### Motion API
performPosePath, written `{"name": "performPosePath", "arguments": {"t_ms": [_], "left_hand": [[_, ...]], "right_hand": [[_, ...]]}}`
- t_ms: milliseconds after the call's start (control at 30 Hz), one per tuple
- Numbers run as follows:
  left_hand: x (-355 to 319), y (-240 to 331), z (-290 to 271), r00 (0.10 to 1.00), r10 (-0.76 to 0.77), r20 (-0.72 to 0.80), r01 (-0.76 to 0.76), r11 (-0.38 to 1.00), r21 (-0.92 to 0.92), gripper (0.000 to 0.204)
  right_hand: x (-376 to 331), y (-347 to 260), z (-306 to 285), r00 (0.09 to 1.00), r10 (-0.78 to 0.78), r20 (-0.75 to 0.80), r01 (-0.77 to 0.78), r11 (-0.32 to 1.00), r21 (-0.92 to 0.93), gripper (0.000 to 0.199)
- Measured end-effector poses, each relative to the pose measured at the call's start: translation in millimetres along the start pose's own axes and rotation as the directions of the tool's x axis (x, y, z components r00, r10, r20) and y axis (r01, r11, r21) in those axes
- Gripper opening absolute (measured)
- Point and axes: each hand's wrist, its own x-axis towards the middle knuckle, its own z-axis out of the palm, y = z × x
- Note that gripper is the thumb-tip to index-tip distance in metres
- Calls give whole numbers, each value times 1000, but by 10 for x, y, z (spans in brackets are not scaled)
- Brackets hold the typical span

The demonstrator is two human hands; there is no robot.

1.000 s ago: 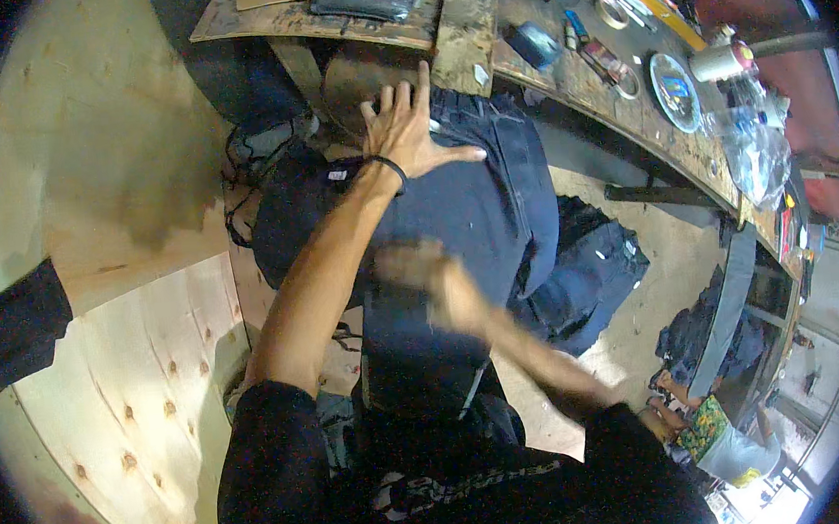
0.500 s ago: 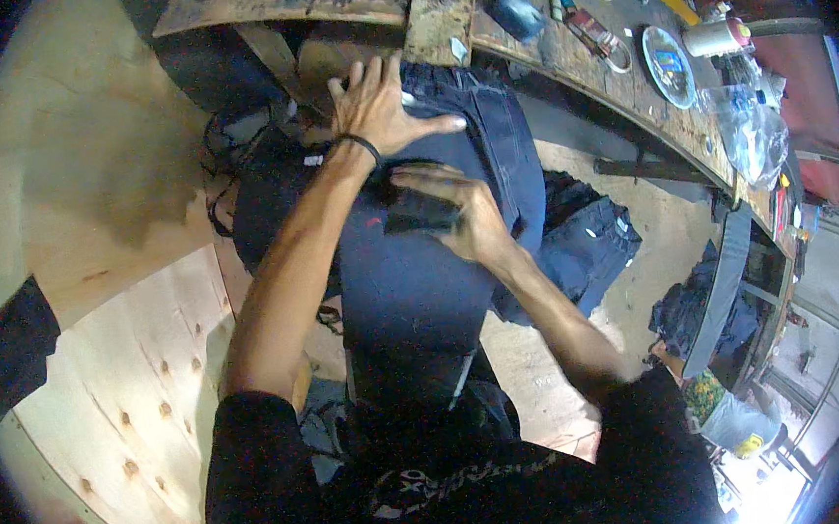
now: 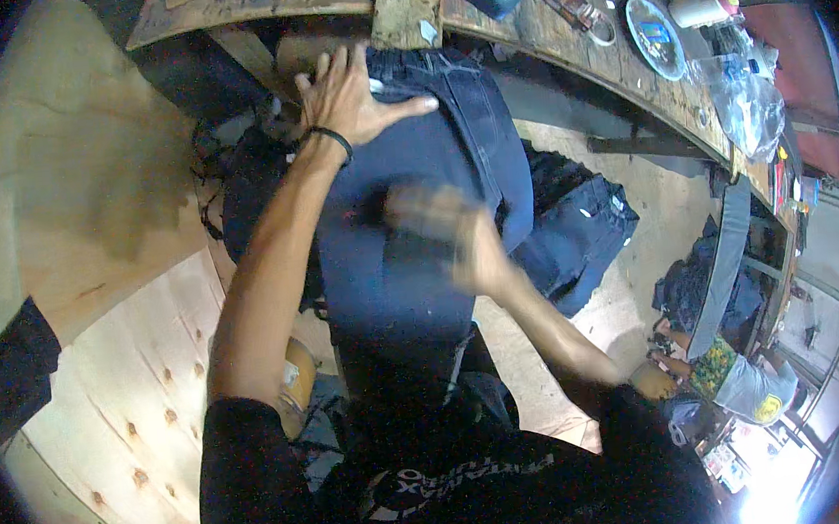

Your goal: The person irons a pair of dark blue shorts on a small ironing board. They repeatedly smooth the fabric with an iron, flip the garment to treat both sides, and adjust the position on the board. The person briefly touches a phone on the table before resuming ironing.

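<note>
Left hand (image 3: 343, 101): fingers spread, palm down, pressing flat on dark blue trousers (image 3: 403, 298), centre, waistband end far, by the workbench (image 3: 561, 52) edge. Right hand (image 3: 451, 230): motion-blurred over the same cloth, nearer; can't tell its grip. More trousers (image 3: 575, 240) right, on the floor, small white label (image 3: 586, 213), unreadable. Black shirt (image 3: 576, 491), near: pale lettering. Far right: co-worker's grey shirt (image 3: 745, 389), yellow emblem, too small to read.

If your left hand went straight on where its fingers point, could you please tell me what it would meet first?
The left hand would probably meet the wooden table edge, though depth is unclear and it might pass underneath.
</note>
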Motion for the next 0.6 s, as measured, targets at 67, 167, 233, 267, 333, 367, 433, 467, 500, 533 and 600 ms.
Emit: {"name": "performPosePath", "arguments": {"t_ms": [67,167,233,267,333,367,433,467,500,533,600], "left_hand": [[-2,0,8,1000,-1,20,1,1000,-15,135],[5,-35,58,1000,-1,-17,1,1000,1,132],[-2,-60,89,995,43,-92,-46,998,-32,132],[-1,-68,98,992,46,-116,-51,998,-44,131],[-25,-62,102,999,22,-34,-23,999,-29,132],[-41,-52,101,998,26,-62,-29,998,-50,133],[-47,-34,84,997,30,-74,-34,997,-66,134],[-47,-31,72,994,37,-102,-46,995,-85,134],[-28,-51,60,992,46,-116,-59,992,-110,134],[-18,-79,58,988,54,-145,-73,990,-125,125],[0,-195,72,891,145,-431,-282,919,-274,116]], "right_hand": [[-43,30,2,998,-10,-67,2,994,-112,60],[-175,254,34,996,-24,-87,31,997,73,65],[-371,348,205,987,58,-148,-9,950,311,69],[-451,329,288,992,52,-112,-16,956,294,70],[-560,109,406,988,147,-55,-135,973,189,70],[-568,-46,420,980,193,43,-196,978,68,70],[-446,-401,250,961,275,-9,-264,932,248,71],[-349,-522,92,941,329,-76,-281,887,367,69],[-204,-510,-139,919,308,-244,-227,923,312,67],[-55,-408,-342,788,334,-518,-287,942,172,65],[273,94,-690,455,153,-877,-495,863,-106,63]]}}
